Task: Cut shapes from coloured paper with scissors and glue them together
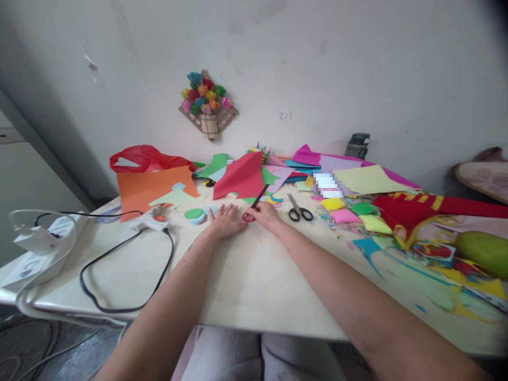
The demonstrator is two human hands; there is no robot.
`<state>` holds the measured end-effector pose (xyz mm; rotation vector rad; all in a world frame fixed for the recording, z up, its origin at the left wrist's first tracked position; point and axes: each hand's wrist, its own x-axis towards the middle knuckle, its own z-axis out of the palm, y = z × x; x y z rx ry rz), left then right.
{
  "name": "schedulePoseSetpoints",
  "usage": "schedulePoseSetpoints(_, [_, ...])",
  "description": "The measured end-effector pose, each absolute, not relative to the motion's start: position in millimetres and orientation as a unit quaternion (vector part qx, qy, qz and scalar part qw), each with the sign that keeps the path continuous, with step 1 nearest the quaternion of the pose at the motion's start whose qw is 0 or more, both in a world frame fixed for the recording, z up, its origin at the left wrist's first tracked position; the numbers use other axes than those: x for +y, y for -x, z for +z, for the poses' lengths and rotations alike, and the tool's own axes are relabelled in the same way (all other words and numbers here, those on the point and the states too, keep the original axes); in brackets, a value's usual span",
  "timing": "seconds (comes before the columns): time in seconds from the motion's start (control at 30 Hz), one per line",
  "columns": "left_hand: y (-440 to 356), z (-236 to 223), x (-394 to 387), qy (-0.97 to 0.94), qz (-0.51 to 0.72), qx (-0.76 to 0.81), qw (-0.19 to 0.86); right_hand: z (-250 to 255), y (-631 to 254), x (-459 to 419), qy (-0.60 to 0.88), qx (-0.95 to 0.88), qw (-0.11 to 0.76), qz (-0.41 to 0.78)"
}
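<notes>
My left hand (227,219) lies flat on the table with its fingers stretched out, pressing on the edge of a small red paper piece (247,216). My right hand (268,214) is closed round a dark pencil (259,197), whose tip rests on that red piece. The pencil slants up and to the right. A stack of round paper discs (197,215), green on top, lies just left of my left hand. Black-handled scissors (298,209) lie to the right of my right hand.
A white glue gun (151,222) with a black cord (119,264) lies at the left, near a white power strip (39,243). Orange (151,188), red (242,177) and other coloured sheets cover the back of the table. Scraps and a green fruit (482,251) fill the right side.
</notes>
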<state>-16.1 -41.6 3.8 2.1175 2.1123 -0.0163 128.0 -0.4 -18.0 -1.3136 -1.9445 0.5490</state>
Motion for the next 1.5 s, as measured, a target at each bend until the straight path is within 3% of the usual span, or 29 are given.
schedulePoseSetpoints(0.37, [14.7,7.3,-44.3,-0.709,-0.008,0.700,0.087,-15.7,-129.1,-2.4,0.509,-0.748,0.356,0.234])
schedulePoseSetpoints(0.73, [18.5,-2.4,-31.2,-0.689,0.023,0.717,0.107,-29.7,-128.4,12.7,0.476,-0.728,0.412,0.272])
schedulePoseSetpoints(1.07, [14.0,-17.9,-31.7,-0.683,0.078,0.726,0.004,-23.3,-127.4,9.4,0.508,-0.740,0.373,0.234])
schedulePoseSetpoints(1.5, [13.6,-18.0,-29.8,-0.669,0.051,0.741,0.022,-18.1,-126.3,6.4,0.532,-0.750,0.336,0.206])
